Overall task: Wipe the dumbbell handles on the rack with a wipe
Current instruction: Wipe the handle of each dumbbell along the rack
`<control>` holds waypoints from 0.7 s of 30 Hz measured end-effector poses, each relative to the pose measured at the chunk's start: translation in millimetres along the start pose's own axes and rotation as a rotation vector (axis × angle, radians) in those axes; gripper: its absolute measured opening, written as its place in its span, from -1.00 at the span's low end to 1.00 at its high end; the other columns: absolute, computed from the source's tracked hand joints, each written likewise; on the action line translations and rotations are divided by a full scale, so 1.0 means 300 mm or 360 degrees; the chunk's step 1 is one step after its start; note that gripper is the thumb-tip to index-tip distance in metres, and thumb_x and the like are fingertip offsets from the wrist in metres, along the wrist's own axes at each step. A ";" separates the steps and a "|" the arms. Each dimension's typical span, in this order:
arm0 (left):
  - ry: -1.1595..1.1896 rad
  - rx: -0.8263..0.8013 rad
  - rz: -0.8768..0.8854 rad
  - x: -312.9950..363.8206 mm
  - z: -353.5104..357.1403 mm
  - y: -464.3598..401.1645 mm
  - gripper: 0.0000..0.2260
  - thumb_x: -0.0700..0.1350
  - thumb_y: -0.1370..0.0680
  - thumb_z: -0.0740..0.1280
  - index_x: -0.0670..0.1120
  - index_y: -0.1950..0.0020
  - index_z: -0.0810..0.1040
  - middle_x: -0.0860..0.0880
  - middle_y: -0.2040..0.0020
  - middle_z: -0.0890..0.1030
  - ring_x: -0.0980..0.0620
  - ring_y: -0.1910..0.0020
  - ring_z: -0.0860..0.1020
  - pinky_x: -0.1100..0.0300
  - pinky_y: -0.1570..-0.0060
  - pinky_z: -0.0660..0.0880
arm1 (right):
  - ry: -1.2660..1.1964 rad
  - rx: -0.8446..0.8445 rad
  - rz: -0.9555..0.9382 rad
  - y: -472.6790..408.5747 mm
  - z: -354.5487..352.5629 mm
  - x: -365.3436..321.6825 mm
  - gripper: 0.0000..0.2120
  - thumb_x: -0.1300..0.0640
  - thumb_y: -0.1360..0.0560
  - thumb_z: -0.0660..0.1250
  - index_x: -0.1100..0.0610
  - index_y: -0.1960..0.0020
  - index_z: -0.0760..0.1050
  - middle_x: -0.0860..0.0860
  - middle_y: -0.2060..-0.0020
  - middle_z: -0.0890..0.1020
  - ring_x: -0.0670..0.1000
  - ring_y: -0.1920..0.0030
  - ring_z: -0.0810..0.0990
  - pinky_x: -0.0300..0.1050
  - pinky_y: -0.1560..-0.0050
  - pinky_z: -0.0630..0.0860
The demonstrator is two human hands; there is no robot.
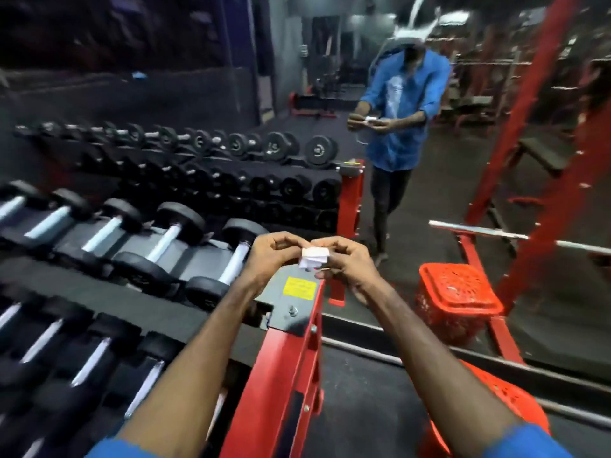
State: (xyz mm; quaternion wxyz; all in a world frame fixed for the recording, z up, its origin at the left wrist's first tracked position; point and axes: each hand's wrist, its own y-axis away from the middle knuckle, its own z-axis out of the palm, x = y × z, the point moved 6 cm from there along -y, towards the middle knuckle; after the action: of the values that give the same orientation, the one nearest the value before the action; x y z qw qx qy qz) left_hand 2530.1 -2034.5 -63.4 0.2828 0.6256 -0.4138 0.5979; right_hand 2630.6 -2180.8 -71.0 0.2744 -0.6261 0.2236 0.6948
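Both hands meet at the centre of the frame, above the right end of the rack (284,365). The left hand (269,256) has its fingers curled, thumb and fingertips closing on the left edge of a small folded white wipe (312,257). The right hand (347,262) pinches the wipe's right side, its fingers bent and close together under and around the fold. The wipe hangs between the two hands, clear of the dumbbells, just over the grey end plate (291,305) that carries a yellow label (300,288). To the left of the hands, the upper tier holds a row of dumbbells (165,239) with black heads and pale metal handles running toward the upper left; the nearest dumbbell (228,259) lies just beside the left wrist. A lower tier (82,355) at the lower left holds more, blurred. The rack's red frame drops toward the bottom centre. A mirror (413,209) fills the right half and top of the frame and shows the person in a blue shirt holding the wipe in both hands, along with the reflected rack. A red basket (496,401) sits on the floor at the lower right, touching the mirror's base, with its reflection above it. Blue sleeves (535,441) show at the bottom edge.
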 end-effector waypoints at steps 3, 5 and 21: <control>0.0065 0.0184 -0.0096 -0.045 -0.126 -0.068 -0.80 -0.37 -0.59 0.43 -0.10 0.11 0.72 -0.09 0.15 0.74 -0.06 0.21 0.64 0.13 0.23 0.58 | 0.0040 -0.0212 0.0010 -0.171 0.071 -0.003 -0.83 0.45 -0.54 0.34 0.33 -0.07 0.65 0.13 0.10 0.76 0.09 0.15 0.74 -0.10 0.17 0.70; 0.0062 0.0301 -0.0110 -0.071 -0.204 -0.083 -0.81 -0.42 -0.59 0.40 -0.15 0.08 0.67 -0.06 0.14 0.76 0.02 0.20 0.71 0.16 0.15 0.67 | 0.0072 -0.0331 0.0045 -0.266 0.118 -0.002 -0.82 0.46 -0.55 0.30 0.34 -0.06 0.66 0.19 0.09 0.75 0.15 0.11 0.73 -0.08 0.12 0.71; -0.0363 0.0866 -0.0361 -0.214 -0.503 -0.049 -0.81 -0.10 -0.53 0.60 -0.09 -0.08 0.68 -0.12 0.27 0.69 0.02 0.26 0.60 0.14 0.14 0.55 | 0.1203 -0.1189 -0.0590 -0.659 0.502 0.064 -0.80 0.32 -0.38 0.52 0.09 0.06 0.72 -0.02 0.24 0.65 -0.07 0.32 0.63 -0.19 0.23 0.54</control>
State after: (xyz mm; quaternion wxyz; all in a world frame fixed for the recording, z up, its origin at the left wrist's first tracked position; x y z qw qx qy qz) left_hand 2468.8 -1887.6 -105.5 0.1218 0.7835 -0.1953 0.5772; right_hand 2647.5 -1932.1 -65.9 0.0523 -0.9149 -0.0687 0.3943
